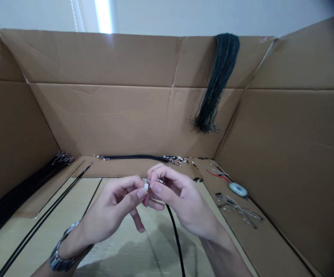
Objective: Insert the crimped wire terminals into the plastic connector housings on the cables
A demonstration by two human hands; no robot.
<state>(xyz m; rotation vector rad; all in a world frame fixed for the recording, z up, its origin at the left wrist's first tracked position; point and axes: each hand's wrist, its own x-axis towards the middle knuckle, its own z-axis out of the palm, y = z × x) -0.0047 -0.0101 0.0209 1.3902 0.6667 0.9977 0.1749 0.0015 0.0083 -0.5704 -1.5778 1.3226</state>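
Observation:
My left hand (111,207) pinches a small white connector (146,187) between thumb and forefinger, just left of the middle of the view. Close against it, my right hand (178,196) is closed with thumb and forefinger on the thin wire ends of a black cable (175,231). The fingertips of both hands nearly meet at the connector. From under my right hand the cable hangs down toward the bottom edge. Whether the wires sit inside the connector is too small to tell. A metal watch (64,246) is on my left wrist.
Cardboard walls (111,115) surround the work surface. Black cables (25,188) lie in a thick bundle at left, and more cables (135,157) along the back. Dark green threads (221,80) hang over the back wall. Eyeglasses (239,209) and a pale oval device (237,189) lie at right.

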